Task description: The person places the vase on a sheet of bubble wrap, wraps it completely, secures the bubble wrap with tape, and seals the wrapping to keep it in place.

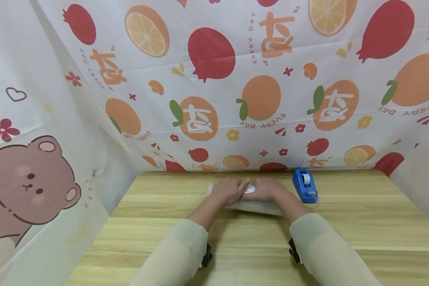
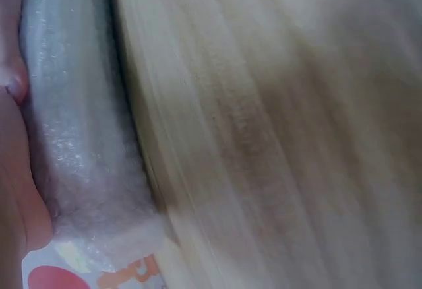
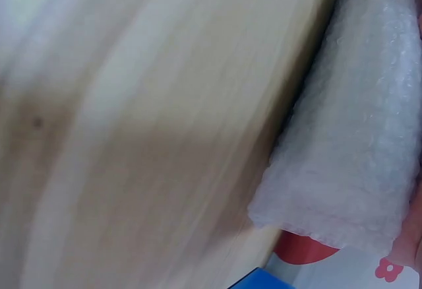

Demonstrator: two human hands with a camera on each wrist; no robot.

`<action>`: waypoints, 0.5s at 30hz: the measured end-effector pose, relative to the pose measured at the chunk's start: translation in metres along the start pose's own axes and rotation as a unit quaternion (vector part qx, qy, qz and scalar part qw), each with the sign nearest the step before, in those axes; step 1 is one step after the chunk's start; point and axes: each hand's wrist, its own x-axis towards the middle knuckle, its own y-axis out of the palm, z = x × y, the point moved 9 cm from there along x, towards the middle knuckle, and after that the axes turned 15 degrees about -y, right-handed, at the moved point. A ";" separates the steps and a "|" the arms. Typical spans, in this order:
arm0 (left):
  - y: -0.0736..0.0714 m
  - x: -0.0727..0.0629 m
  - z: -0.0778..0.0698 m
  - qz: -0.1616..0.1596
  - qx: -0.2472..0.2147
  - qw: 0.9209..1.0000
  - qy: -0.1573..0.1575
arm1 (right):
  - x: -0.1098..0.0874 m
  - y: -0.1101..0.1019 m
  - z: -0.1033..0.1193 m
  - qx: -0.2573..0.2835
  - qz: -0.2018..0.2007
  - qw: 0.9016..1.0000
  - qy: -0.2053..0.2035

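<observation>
1. The surface (image 1: 250, 246) spreads under both grips. It seems smooth, so the bundle might slide if one side is pressed harder than the other.
2. The bubble-wrap bundle (image 1: 255, 207) is under both grips, on or just above the surface; its contact is not clear. One end extends beyond the right grip. No tape is seen on it, so the wrap could spring open if the hold becomes loose. What is inside, if anything, cannot be told.
3. The left grip (image 1: 229, 191) has its fingers curled over the bundle. Too strong squeezing might crush the bubbles.
4. The right grip (image 1: 263, 190) is curled over it also, close beside the left one. Because both hold near the middle, the ends could flare out.
5. The blue tape dispenser (image 1: 300, 186) stands to the right of the right grip. A sleeve or elbow passing carelessly could knock it.
</observation>
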 end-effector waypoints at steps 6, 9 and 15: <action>0.001 0.013 0.003 0.025 -0.001 1.000 -0.019 | 0.009 -0.001 -0.007 0.025 0.030 0.999 -0.012; 0.000 0.019 0.001 0.031 -0.002 0.999 -0.015 | 0.011 -0.003 -0.012 0.045 0.041 0.998 -0.008; 0.005 0.028 0.001 0.055 -0.002 0.998 -0.009 | 0.014 0.001 -0.020 0.086 0.065 0.994 0.001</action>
